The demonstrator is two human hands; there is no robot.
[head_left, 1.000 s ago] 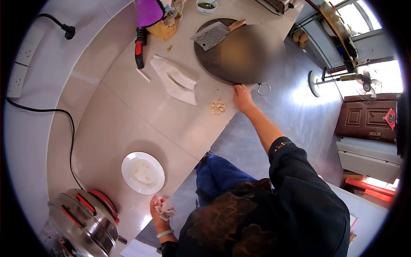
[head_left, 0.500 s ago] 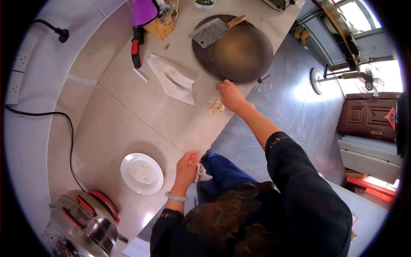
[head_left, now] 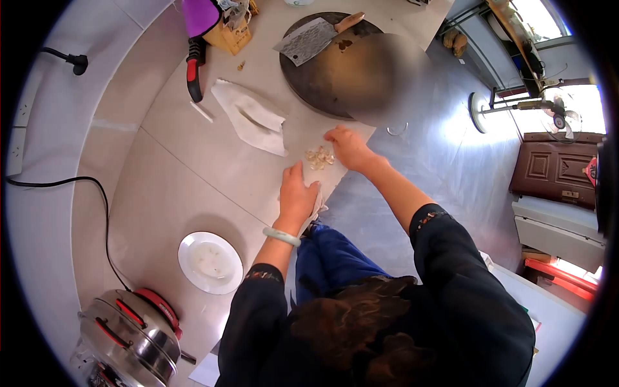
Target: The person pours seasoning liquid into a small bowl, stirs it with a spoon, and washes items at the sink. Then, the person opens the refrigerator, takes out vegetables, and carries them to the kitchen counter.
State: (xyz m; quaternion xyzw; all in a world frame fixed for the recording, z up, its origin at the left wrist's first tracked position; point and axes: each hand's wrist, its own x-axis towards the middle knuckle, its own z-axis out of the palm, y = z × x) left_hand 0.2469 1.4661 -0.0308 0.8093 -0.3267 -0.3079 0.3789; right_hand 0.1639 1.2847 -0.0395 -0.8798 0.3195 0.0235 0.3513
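Observation:
A small pile of pale flakes, like garlic skins (head_left: 318, 158), lies on the counter near its front edge. Just right of the pile is my right hand (head_left: 351, 149), its fingers bent together and pointing left; whatever may be in them is hidden. My left hand (head_left: 298, 195) is on the near side of the pile, fingers reaching towards it. A crumpled pale cloth (head_left: 318, 205) is held under its thumb and palm. Beyond both hands sits a round dark chopping board (head_left: 309, 84), bearing a cleaver (head_left: 309, 41) with a wooden handle. A blurred patch hides the board's right part.
Left of the pile lies a folded pale cloth (head_left: 248, 119). A white plate (head_left: 211, 263) with small bits stands at the lower left, near a steel pot (head_left: 129, 335). A red-and-black handle (head_left: 194, 74) and a yellow box (head_left: 231, 39) are farther back.
My left hand has moved forward with its cloth, from beside the plate to the pile. My right hand has drawn back slightly from the board's edge. The view has shifted a little.

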